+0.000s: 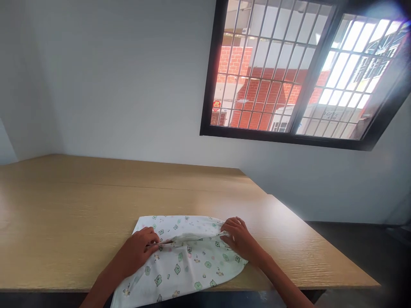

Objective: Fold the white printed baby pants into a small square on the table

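Note:
A white cloth (184, 261) printed with small green animal figures lies on the near part of a wooden table (80, 214), its lower edge hanging over the front edge. My left hand (139, 248) pinches a fold of the cloth on its left side. My right hand (239, 237) grips the same fold at the cloth's right edge, fingers curled. The fold runs across the cloth between the two hands.
The table runs far to the left and back to a white wall. Its right edge slants toward me, with dark floor (353, 248) beyond it. A black-framed barred window (298, 72) sits high on the right wall.

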Motion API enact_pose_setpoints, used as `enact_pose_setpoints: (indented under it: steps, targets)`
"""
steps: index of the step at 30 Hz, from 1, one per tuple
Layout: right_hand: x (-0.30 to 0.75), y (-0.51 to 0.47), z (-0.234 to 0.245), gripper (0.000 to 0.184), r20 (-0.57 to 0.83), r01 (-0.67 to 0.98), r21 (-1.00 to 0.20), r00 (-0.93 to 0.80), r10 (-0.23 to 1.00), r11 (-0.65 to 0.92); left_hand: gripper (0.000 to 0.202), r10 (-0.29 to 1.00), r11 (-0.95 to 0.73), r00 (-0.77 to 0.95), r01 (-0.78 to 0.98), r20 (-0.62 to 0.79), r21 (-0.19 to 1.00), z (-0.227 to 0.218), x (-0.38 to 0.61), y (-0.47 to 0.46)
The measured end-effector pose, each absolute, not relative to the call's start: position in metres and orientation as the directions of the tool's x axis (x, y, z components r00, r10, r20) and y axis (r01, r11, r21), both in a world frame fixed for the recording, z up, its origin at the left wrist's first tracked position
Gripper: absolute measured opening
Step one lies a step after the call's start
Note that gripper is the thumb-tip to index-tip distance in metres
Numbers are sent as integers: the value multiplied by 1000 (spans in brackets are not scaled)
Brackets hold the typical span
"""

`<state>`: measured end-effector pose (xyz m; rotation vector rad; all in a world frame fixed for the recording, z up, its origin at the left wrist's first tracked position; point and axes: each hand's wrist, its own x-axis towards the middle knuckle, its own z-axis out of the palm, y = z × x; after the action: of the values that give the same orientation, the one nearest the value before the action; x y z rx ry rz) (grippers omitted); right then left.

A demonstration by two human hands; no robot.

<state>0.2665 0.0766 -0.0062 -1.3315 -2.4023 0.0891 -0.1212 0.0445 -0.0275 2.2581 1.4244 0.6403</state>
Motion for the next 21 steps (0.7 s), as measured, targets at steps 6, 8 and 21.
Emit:
enact_pose_setpoints:
  steps: [6,8,21]
  targets:
    - [275,73,2,22,366,723,-416,-423,829,552,29,886,-461,358,749,294,476,-28,-113,29]
    - [276,68,13,25,377,683,-490,-393,839,541,32,903,-426,311,739,296,521,-18,-116,24]
    - [273,87,86,24,262,593,-685,-340,903,422,39,921,-387,295,759,253,523,58,-140,83]
